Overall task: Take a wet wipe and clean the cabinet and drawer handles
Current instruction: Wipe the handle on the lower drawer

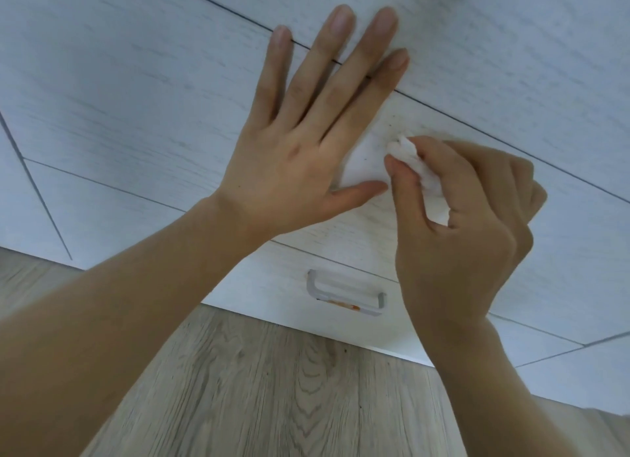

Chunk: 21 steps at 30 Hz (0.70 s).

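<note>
Wet wipe (421, 173), white and crumpled into a small wad, sits in the right hand (467, 224), whose thumb and curled fingers pinch it. One end of the wipe touches the pale wood-grain front of a drawer (381, 238), just beside the tip of the left thumb. The left hand (306, 142) lies flat on the cabinet front with straight, spread fingers and holds nothing; its fingers cross the dark gap between this drawer and the panel above it. Small dark specks show on the drawer front near the wipe. Below the hands, on the lowest drawer, a grey bar handle (346, 294) is visible, and it carries an orange-red stain on its lower edge. Neither hand touches this handle. Under the cabinet lies a wooden floor (272, 388) with grey-brown grain.
</note>
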Each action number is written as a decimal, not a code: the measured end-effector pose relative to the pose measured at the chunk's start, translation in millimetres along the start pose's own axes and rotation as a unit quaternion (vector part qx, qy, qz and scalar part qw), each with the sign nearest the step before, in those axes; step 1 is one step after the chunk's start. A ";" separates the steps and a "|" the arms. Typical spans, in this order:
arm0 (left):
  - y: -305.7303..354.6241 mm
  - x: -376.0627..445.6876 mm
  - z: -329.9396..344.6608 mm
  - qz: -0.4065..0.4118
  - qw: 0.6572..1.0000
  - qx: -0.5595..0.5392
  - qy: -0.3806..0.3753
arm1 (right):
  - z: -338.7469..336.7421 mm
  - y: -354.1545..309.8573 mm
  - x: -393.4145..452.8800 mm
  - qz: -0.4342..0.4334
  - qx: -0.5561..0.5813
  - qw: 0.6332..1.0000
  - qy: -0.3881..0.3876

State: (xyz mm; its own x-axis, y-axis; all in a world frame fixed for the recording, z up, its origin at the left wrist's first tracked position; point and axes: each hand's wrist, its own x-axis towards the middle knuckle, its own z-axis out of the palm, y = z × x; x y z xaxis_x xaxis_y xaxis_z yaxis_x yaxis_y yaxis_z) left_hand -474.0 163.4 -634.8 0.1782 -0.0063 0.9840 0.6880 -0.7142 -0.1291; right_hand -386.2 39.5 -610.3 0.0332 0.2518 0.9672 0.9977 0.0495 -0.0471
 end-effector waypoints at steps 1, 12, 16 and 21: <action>-0.9 -0.1 -0.6 0.003 1.000 -0.001 -0.005 | -0.2 0.4 0.1 -0.003 -0.004 1.000 0.011; -5.1 -0.8 -2.2 0.022 0.998 0.030 -0.042 | -21.2 21.8 -19.4 0.152 -0.003 0.985 0.085; -5.4 -0.3 -2.4 0.021 0.998 0.039 -0.052 | -31.1 27.4 -19.6 0.307 0.084 0.941 0.112; -5.7 0.3 -3.6 0.022 0.996 0.057 -0.059 | -31.8 22.9 -12.6 0.471 0.210 0.847 0.127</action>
State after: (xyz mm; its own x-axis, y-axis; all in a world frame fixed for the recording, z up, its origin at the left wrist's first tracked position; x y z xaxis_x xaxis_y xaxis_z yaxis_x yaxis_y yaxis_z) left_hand -480.3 165.0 -633.3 0.2870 0.0518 0.9565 0.7521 -0.6307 -0.1915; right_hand -361.9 6.7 -615.6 0.8682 0.1576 0.4705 0.4133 0.2951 -0.8615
